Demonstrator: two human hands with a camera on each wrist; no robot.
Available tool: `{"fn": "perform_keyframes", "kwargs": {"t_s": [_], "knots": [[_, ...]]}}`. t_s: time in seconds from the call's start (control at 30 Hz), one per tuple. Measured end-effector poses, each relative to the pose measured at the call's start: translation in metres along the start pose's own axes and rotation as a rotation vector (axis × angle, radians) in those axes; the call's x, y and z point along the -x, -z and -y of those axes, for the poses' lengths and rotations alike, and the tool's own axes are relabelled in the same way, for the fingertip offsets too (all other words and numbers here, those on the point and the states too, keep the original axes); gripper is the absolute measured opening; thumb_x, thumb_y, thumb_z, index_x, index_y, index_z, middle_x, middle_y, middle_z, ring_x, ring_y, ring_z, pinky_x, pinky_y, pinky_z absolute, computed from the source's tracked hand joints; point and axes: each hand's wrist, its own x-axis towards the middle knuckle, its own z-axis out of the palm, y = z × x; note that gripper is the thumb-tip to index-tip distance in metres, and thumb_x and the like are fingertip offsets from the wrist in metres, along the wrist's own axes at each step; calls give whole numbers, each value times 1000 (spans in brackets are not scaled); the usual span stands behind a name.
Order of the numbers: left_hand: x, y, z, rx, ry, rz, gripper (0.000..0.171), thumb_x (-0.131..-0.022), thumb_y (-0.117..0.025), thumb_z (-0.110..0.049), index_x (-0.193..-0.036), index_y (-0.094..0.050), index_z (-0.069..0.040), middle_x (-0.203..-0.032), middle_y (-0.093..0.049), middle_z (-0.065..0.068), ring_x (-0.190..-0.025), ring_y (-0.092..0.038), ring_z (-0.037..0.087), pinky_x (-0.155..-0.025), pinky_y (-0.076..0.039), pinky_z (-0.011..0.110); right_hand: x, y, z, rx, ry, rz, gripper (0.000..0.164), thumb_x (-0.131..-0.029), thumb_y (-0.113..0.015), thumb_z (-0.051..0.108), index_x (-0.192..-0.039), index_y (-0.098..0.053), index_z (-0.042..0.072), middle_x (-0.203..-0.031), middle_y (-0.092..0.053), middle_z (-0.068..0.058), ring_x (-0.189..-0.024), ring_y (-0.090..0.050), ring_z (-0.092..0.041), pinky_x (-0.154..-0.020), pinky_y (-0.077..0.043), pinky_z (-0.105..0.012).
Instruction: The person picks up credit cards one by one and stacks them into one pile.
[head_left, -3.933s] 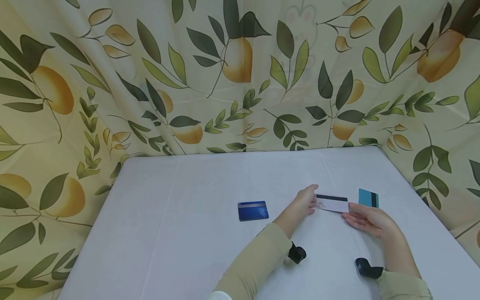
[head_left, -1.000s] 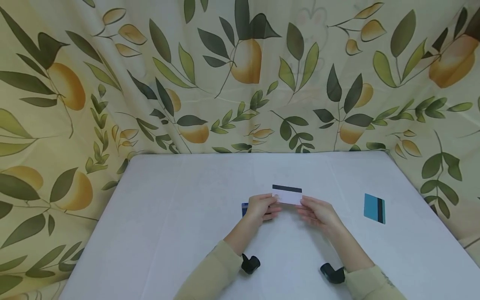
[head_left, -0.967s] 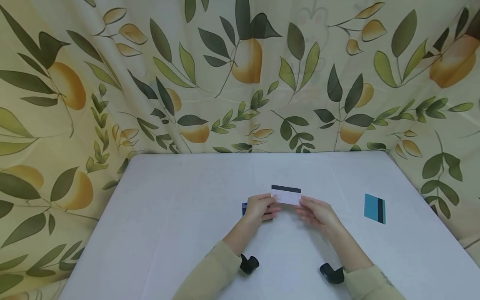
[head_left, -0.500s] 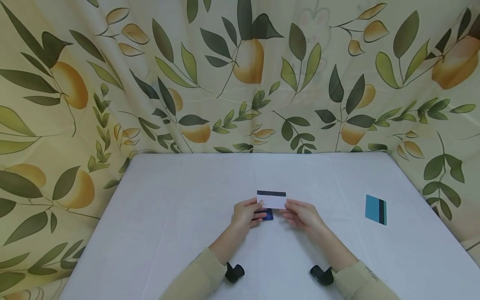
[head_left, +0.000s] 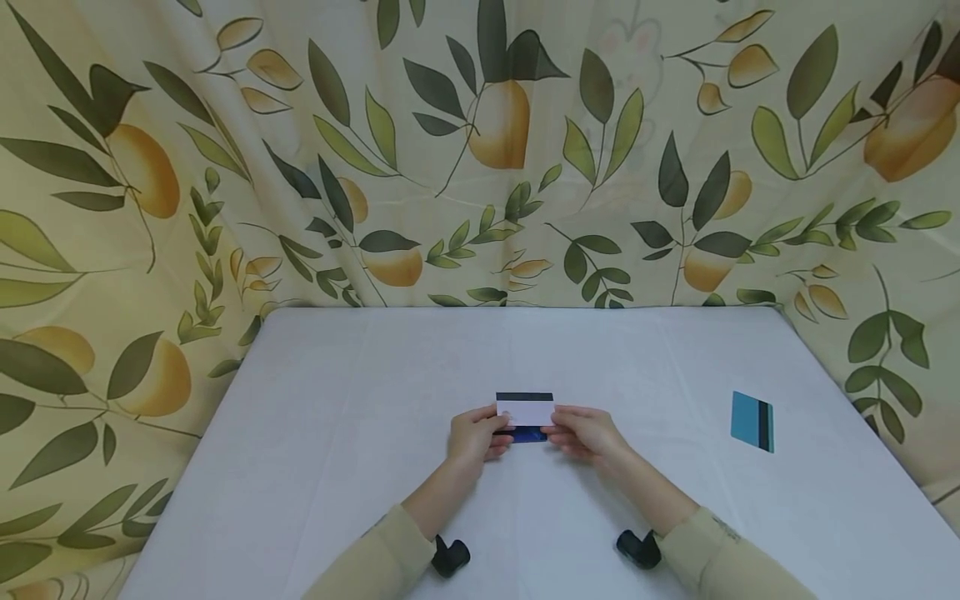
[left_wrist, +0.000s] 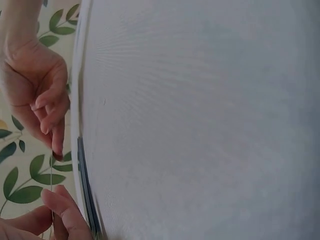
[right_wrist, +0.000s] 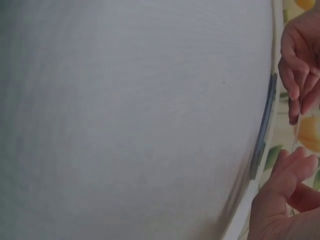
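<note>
My left hand (head_left: 472,437) and right hand (head_left: 588,433) pinch opposite short ends of a white card (head_left: 525,407) with a black magnetic stripe along its far edge. Behind the fingers, a blue card (head_left: 529,435) lies on the table, mostly covered by the white card in the head view. From both wrists the white card appears edge-on, as a thin line raised over the table between the two hands. The blue card (left_wrist: 86,185) shows side-on in the left wrist view, with a layered-looking dark edge; the right wrist view has this blue card (right_wrist: 264,127) too.
A teal card (head_left: 752,422) with a black stripe lies to the right on the white-covered table (head_left: 360,400). Beyond the table's far edge hangs a curtain (head_left: 420,200) printed with fruit and leaves. Black wrist cameras (head_left: 451,557) hang below both sleeves.
Both hands have carried the white card leftward from beside the teal card, and lately a little nearer, over the blue card. The teal card stays on the table.
</note>
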Motion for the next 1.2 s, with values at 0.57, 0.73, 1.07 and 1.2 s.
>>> {"fn": "perform_keyframes", "kwargs": {"t_s": [0.57,0.73,1.07,1.2], "knots": [[-1,10,3,-125,-40,-45,36,-81,-65,-9,-115,-58,3,-74,-69,8,-47,-60,8,-34,-32,14,-2,-9,-4,29,10,27,39,-89,-57,12,-125,-50,-3,-81,-69,-10,-53,-61,-7,-45,-44,-13],[-1,13,4,-117,-39,-22,46,-81,-64,-6,-125,-51,2,-72,-68,10,-45,-59,7,-32,-31,13,-2,-10,-4,33,32,45,42,-88,-57,9,-128,-48,-2,-77,-69,-8,-50,-58,-6,-43,-43,-14],[-3,16,5,-159,-23,-1,51,-81,-62,-3,-129,-46,3,-66,-67,9,-39,-56,6,-29,-28,12,-2,-13,-5,50,50,38,41,-87,-58,7,-127,-49,-1,-72,-68,-8,-45,-55,-5,-41,-42,-13],[-4,16,6,-182,-24,-4,50,-80,-63,-4,-128,-48,2,-64,-67,8,-38,-55,6,-29,-27,12,-2,-13,-6,76,67,23,40,-87,-57,7,-126,-51,0,-72,-68,-9,-44,-54,-5,-41,-41,-13]]}}
